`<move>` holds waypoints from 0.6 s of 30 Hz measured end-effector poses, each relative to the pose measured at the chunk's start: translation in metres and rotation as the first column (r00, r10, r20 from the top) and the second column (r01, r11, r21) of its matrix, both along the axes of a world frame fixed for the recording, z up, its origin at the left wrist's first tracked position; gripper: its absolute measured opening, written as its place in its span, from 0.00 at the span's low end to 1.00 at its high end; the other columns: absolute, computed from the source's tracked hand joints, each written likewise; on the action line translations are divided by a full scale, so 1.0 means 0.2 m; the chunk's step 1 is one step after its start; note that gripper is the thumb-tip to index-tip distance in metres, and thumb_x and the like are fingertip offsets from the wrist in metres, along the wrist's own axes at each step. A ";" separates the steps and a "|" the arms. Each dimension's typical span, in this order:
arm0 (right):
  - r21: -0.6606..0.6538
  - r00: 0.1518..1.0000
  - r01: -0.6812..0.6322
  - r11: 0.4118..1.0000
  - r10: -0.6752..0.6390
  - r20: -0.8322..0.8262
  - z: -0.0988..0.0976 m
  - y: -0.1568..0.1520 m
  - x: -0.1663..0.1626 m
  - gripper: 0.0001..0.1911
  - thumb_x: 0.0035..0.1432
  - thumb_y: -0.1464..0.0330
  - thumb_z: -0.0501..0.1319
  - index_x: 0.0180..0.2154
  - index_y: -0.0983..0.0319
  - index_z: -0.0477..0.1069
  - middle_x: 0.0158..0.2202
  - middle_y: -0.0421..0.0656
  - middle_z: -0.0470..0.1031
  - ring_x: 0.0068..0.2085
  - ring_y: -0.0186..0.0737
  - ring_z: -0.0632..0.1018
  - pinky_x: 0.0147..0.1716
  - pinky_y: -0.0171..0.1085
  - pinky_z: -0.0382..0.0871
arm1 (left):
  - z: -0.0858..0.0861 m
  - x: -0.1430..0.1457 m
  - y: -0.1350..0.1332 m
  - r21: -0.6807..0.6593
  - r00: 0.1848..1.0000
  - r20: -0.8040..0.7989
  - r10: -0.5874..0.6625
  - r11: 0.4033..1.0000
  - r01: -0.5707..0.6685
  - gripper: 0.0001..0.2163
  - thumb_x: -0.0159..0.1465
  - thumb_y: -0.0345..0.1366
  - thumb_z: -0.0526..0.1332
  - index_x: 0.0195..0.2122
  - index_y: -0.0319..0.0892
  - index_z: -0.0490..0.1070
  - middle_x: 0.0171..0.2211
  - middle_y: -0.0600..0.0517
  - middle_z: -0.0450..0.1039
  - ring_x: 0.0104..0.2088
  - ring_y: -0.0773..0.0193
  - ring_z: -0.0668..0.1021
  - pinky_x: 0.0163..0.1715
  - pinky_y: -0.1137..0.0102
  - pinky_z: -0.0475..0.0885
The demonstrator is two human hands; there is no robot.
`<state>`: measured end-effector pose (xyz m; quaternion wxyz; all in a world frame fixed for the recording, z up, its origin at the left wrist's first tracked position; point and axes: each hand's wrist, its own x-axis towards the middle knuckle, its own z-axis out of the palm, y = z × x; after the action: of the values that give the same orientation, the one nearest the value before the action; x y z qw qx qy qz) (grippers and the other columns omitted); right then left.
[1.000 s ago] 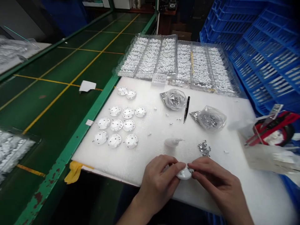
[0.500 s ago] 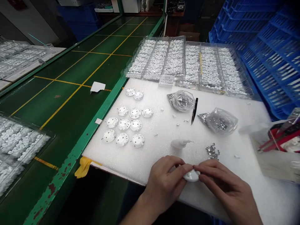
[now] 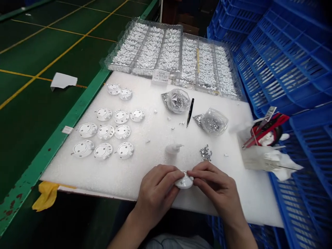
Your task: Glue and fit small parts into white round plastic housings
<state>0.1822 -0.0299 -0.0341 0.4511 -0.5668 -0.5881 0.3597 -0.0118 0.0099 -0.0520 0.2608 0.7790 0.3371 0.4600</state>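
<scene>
My left hand (image 3: 159, 188) grips a round white plastic part (image 3: 184, 182) from its left side, just above the near edge of the board. At the part's right rim, the thumb and fingertips of my right hand (image 3: 216, 185) are pinched together. Whatever lies between those fingertips is too small to make out. Beyond my hands stand a small white squeeze bottle (image 3: 173, 148) with a thin nozzle and a loose heap of tiny shiny metal pieces (image 3: 205, 153). Several similar round white parts (image 3: 103, 131), with dark dots on their faces, lie in rows on the left.
A white foam board (image 3: 145, 166) covers the table. Two clear bags of metal pieces (image 3: 178, 101) and a black pen (image 3: 190, 112) lie farther back. Trays of small white parts (image 3: 160, 46) line the far edge. On the right are a tool container (image 3: 252, 157) and blue crates (image 3: 290, 62).
The camera view has turned to the right, so the scene sits farther left, and more of the tool container shows. Both hands keep about the same hold at the round white part.
</scene>
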 end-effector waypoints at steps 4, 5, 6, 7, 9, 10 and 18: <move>-0.016 0.999 -0.001 1.000 0.001 -0.032 0.00 -0.01 0.00 0.10 0.66 0.64 0.69 0.47 0.45 0.84 0.35 0.37 0.80 0.37 0.30 0.81 0.37 0.24 0.76 | 0.01 0.00 0.01 0.002 1.000 0.001 -0.024 1.000 0.024 0.09 0.70 0.23 0.61 0.47 0.41 0.75 0.38 0.48 0.82 0.37 0.62 0.82 0.36 0.70 0.79; -0.021 0.999 -0.001 1.000 0.000 -0.042 0.01 -0.01 0.00 0.10 0.66 0.65 0.69 0.47 0.45 0.84 0.35 0.38 0.80 0.37 0.30 0.81 0.37 0.25 0.76 | 0.01 0.00 0.01 0.002 1.000 0.001 -0.027 1.000 0.027 0.09 0.71 0.23 0.61 0.47 0.42 0.74 0.38 0.48 0.82 0.37 0.62 0.82 0.36 0.70 0.79; -0.028 0.999 -0.005 1.000 0.003 -0.052 0.01 -0.01 0.00 0.09 0.66 0.65 0.69 0.46 0.45 0.84 0.35 0.38 0.80 0.38 0.30 0.80 0.37 0.25 0.76 | 0.01 0.00 0.01 0.001 1.000 0.002 -0.030 1.000 0.030 0.09 0.71 0.24 0.61 0.47 0.42 0.74 0.38 0.48 0.82 0.37 0.62 0.82 0.36 0.69 0.80; -0.036 0.998 -0.010 0.999 0.008 -0.063 0.01 -0.01 0.00 0.09 0.66 0.65 0.69 0.46 0.45 0.84 0.36 0.38 0.80 0.38 0.30 0.80 0.37 0.25 0.75 | 0.01 0.00 0.01 0.001 1.000 0.004 -0.031 1.000 0.031 0.08 0.71 0.24 0.61 0.47 0.42 0.74 0.38 0.48 0.82 0.36 0.62 0.82 0.36 0.69 0.80; -0.053 0.995 -0.022 0.998 0.016 -0.096 0.00 -0.01 0.00 0.09 0.66 0.65 0.69 0.46 0.46 0.84 0.36 0.37 0.79 0.37 0.30 0.80 0.38 0.25 0.75 | 0.01 0.00 0.01 0.004 0.999 0.011 -0.032 0.999 0.032 0.08 0.71 0.24 0.61 0.47 0.42 0.74 0.38 0.48 0.82 0.36 0.62 0.82 0.36 0.70 0.80; -0.063 0.993 -0.023 0.998 0.016 -0.117 0.00 -0.01 0.00 0.09 0.66 0.65 0.69 0.47 0.46 0.83 0.36 0.37 0.79 0.37 0.29 0.79 0.38 0.25 0.75 | 0.01 0.00 0.01 0.004 0.999 0.014 -0.033 0.999 0.033 0.08 0.71 0.24 0.61 0.47 0.42 0.74 0.38 0.48 0.82 0.36 0.62 0.82 0.36 0.70 0.80; -0.062 0.980 0.011 0.998 -0.023 -0.199 -0.01 -0.02 -0.01 0.06 0.65 0.66 0.70 0.44 0.51 0.81 0.36 0.37 0.79 0.34 0.31 0.78 0.35 0.29 0.75 | 0.01 -0.01 0.00 -0.032 0.997 0.030 -0.078 0.996 0.079 0.09 0.69 0.21 0.61 0.47 0.40 0.73 0.39 0.47 0.81 0.38 0.62 0.82 0.37 0.70 0.79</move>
<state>0.1796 -0.0332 -0.0367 0.4933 -0.5465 -0.5238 0.4285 -0.0130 0.0107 -0.0495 0.2962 0.7804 0.3101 0.4550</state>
